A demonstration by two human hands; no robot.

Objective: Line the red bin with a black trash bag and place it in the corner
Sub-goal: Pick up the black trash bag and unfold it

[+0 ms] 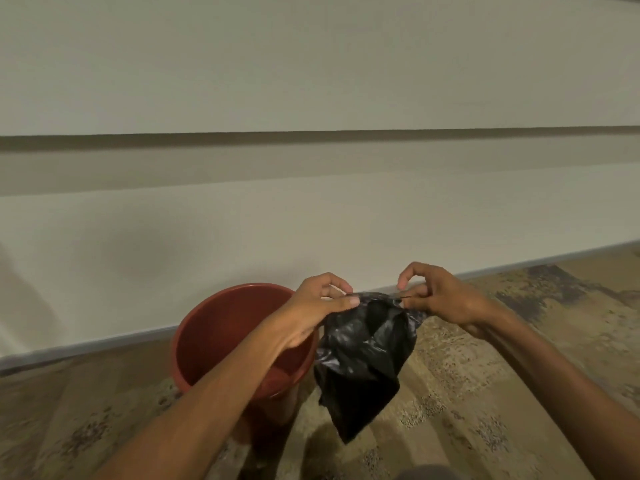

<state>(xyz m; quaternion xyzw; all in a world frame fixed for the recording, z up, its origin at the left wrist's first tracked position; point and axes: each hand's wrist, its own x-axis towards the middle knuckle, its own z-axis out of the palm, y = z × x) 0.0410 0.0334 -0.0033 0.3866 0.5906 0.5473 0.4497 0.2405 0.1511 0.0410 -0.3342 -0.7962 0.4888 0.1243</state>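
You are holding the black trash bag (363,355) by its top edge with both hands, in the air above the patterned floor (485,393). Your left hand (313,308) is pinching the bag's left upper corner between thumb and forefinger; the remaining fingers are curled loosely and are touching nothing. Your right hand (440,296) is pinching the right upper corner in the same manner, with the forefinger arched above the grip. The two hands are near each other, so the bag's mouth is only partly parted, showing a dark gap between the two pinch points. The rest of the bag is hanging crumpled, tapering to a point toward 6 o'clock.

The red bin (221,341) is standing upright on the floor at 9 o'clock from the bag, just beside it, with your left forearm crossing over its rim. Its interior is bare, with no liner in it. The pale wall (311,220) is running behind the bin at 12 o'clock, meeting the floor at a grey skirting strip (104,344).
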